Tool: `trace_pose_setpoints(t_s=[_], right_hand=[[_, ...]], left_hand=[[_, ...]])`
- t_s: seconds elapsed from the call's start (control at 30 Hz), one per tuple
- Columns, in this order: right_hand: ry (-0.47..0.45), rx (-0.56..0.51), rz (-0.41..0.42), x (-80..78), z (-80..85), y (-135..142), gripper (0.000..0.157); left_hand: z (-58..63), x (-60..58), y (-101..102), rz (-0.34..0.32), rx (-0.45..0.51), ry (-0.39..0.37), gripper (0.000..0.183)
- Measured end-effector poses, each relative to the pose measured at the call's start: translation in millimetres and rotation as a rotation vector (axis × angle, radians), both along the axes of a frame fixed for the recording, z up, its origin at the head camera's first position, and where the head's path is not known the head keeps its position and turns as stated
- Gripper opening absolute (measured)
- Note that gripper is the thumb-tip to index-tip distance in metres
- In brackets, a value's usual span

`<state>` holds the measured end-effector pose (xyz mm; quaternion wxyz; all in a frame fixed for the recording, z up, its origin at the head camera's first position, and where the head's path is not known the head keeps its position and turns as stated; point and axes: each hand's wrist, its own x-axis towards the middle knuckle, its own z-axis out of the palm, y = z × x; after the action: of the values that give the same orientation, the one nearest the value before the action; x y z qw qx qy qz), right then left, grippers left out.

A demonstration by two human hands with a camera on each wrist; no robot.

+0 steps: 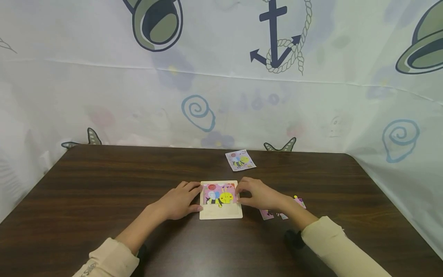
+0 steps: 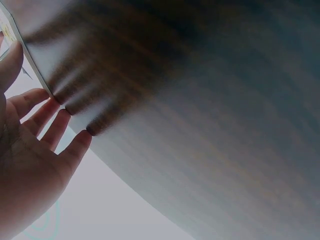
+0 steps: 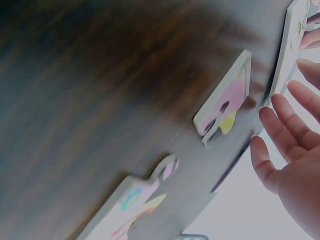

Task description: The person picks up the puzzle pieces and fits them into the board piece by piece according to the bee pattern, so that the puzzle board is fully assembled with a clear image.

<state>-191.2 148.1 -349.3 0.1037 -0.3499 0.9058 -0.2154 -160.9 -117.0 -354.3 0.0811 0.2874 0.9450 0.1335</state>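
Left hand [image 1: 180,202] resting at board's [image 1: 220,212] left edge, fingers spread; right hand [image 1: 257,193] touching right edge, pinching or not: can't tell. Loose pieces [image 1: 266,214] lying right of board, nearer right hand.

A pale tray [image 1: 221,212] lies flat, its far part holding pink bee pieces [image 1: 219,194].

Bee puzzle [image 1: 221,212], left hand [image 1: 178,202] at nine o'clock, right hand [image 1: 258,194] at three, card [image 1: 240,160] at one, loose pieces [image 1: 267,214] just past three
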Motion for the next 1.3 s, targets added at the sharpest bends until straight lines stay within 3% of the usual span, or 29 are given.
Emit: trace_pose_setpoints(t_s=[0.17,0.8,1.3], right_hand=[[-0.020,0.016,-0.010,-0.8,2.6,9.1,0.017],[-0.076,0.053,0.074,8.8,15.5,67.9,0.016],[-0.093,0.068,0.059,18.2,6.2,78.5,0.020]], left_hand=[[1.4,0.5,0.4,0.006,0.000,-0.006,0.061],[-0.2,0.3,0.4,0.012,-0.008,-0.002,0.062],[0.3,1.0,0.7,-0.001,-0.002,0.008,0.061]])
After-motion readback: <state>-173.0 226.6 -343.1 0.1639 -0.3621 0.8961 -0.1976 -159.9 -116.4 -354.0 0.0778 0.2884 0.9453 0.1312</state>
